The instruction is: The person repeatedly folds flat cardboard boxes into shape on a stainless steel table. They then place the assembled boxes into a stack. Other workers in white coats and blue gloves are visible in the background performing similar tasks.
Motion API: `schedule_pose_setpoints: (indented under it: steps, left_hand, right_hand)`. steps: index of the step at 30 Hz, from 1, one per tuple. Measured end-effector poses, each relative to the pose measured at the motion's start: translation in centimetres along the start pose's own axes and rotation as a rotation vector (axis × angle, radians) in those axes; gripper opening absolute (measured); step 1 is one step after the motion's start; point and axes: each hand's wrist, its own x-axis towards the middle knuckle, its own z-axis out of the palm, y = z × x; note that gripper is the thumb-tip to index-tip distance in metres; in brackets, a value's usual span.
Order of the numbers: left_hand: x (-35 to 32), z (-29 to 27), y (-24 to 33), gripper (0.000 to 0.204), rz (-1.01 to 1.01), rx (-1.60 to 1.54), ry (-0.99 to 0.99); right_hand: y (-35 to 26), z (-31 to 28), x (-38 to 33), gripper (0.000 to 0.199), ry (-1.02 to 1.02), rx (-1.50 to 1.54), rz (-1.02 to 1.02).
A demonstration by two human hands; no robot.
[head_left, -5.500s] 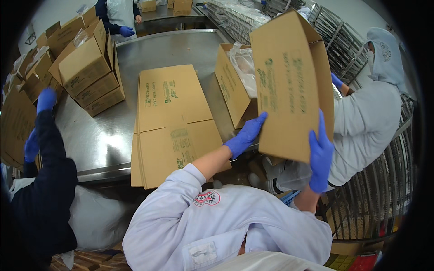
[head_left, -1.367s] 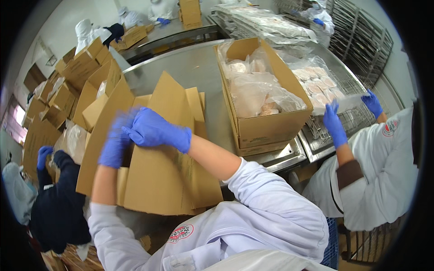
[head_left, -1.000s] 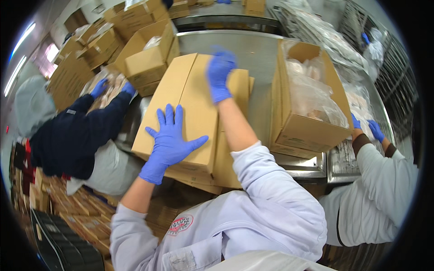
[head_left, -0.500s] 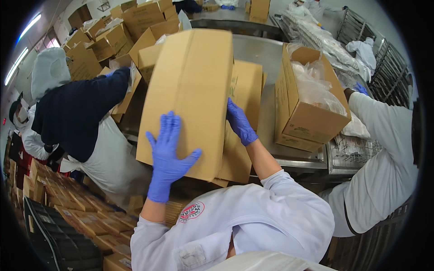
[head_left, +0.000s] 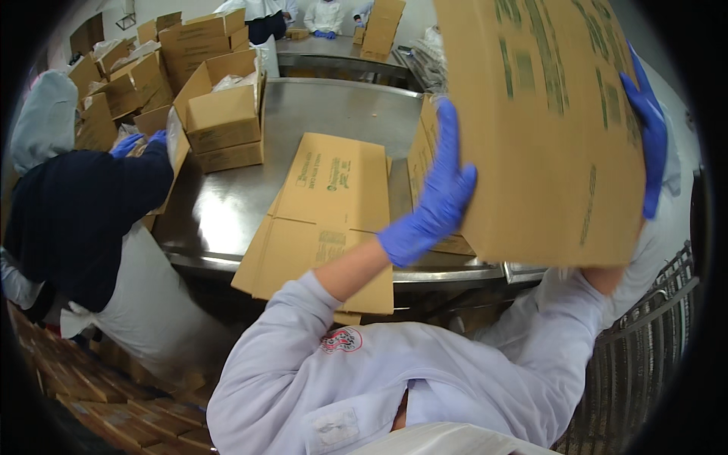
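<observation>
A large brown cardboard box (head_left: 546,144) is raised on my right, slightly blurred, one printed side facing me. My left hand (head_left: 436,193), in a blue glove, presses on its left side with the fingers stretched along the cardboard. On the opposite side my right hand (head_left: 646,133), also blue-gloved, lies with straight fingers against the box, so the box is gripped between both palms. Flattened cardboard cartons (head_left: 330,205) lie stacked on the metal table in front of me. Behind the raised box, another carton (head_left: 425,148) shows only in part.
The metal table (head_left: 318,102) spans the scene. Opened boxes (head_left: 224,117) with plastic liners crowd its left end. At the left a co-worker in a dark top (head_left: 83,205) reaches into a box. More workers stand at the far table (head_left: 334,49). A metal rack (head_left: 644,334) is at the right.
The box has moved from in front of me to the right, held between both hands, and its printed side now shows. The flat cartons beneath it are uncovered. My view has shifted right.
</observation>
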Motion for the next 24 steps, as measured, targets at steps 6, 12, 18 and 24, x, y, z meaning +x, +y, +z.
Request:
schedule_pose_setpoints:
  steps: [6, 12, 18, 24]
  left_hand:
    - [-9.9, 4.8, -15.3, 0.047, -0.561, -0.389, -0.086]
    - [-11.2, 1.8, -12.5, 0.035, -1.376, 0.078, -0.866]
    - [-7.5, -2.7, -7.2, 0.057, -0.743, 0.169, 0.125]
    - [-4.5, 2.5, -10.0, 0.124, -0.173, 0.611, -0.007]
  right_hand:
    - [7.5, -2.3, 3.5, 0.059, -0.016, -0.657, 0.120]
    - [15.9, -3.7, 12.8, 0.052, -0.417, -1.257, 0.355]
    - [22.8, -6.1, 18.5, 0.044, -0.609, -1.342, 0.308]
    - [23.5, -5.9, 16.1, 0.048, -0.515, -1.023, 0.173]
